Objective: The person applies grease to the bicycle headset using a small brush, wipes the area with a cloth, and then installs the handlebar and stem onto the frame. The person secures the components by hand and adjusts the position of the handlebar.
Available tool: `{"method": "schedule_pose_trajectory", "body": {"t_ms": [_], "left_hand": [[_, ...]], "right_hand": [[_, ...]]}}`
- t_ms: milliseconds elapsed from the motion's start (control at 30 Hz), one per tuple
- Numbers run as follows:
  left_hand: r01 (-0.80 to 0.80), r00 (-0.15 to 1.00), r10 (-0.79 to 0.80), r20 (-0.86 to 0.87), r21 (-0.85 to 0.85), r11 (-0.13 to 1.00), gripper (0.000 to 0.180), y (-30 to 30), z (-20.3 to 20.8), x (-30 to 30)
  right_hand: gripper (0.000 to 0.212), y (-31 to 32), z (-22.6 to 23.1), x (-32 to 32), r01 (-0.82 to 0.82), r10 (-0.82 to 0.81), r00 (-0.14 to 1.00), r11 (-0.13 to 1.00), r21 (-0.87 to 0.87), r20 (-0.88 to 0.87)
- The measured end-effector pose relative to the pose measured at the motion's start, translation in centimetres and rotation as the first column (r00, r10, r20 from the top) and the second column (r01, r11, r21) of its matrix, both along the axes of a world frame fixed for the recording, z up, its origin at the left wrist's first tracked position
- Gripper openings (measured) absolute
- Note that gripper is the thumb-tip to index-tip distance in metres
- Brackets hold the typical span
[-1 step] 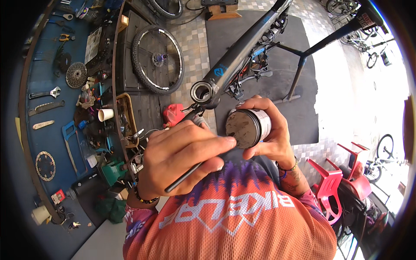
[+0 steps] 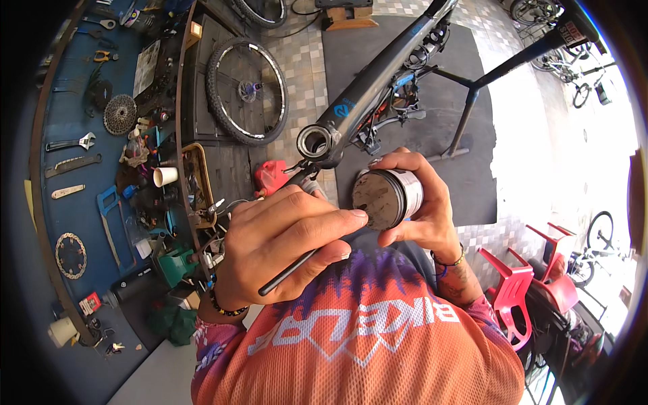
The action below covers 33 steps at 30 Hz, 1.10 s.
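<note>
Nearest, the left hand is closed in a pinch on a slim black-handled tool, whose long axis slants from lower left up to the right. Its far end reaches the grey-brown paste, though the fingers hide any exact contact. That paste fills a tub just right of the pinching fingertips; the right hand curls around its wall, mouth tipped leftward. Beyond the 2 hands, ahead of the left, a bike frame shows its round open end; farther left stands a spoked wheel.
</note>
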<state>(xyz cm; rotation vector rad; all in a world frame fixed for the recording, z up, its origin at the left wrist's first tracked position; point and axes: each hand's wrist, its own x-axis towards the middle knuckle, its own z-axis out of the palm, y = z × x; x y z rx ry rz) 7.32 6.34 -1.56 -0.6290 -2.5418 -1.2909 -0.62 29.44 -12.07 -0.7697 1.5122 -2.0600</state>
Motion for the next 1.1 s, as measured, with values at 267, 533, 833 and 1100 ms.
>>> {"method": "schedule_pose_trajectory", "body": {"t_ms": [267, 533, 833, 1100], "left_hand": [[-0.235, 0.969, 0.245, 0.01, 0.324, 0.916, 0.022, -1.7, 0.1, 0.7], [-0.635, 0.772, 0.582, 0.254, 0.299, 0.712, 0.025, -2.9, -5.1, 0.5], [-0.61, 0.792, 0.541, 0.283, 0.338, 0.717, 0.028, -2.0, -7.5, -0.7], [-0.632, 0.774, 0.547, 0.319, 0.348, 0.692, 0.031, -2.5, -7.2, -0.6]], "right_hand": [[0.086, 1.2, -1.4, -1.4, 0.068, -0.052, 0.989, 0.991, 0.114, -0.139], [0.089, 3.2, -2.2, -1.5, 0.21, -0.22, 0.975, 0.957, 0.2, 0.029], [0.094, 3.8, -2.4, -1.7, 0.284, -0.288, 0.957, 0.928, 0.243, -0.018], [0.094, 3.9, -2.6, -1.4, 0.271, -0.282, 0.959, 0.929, 0.252, 0.01]]}}
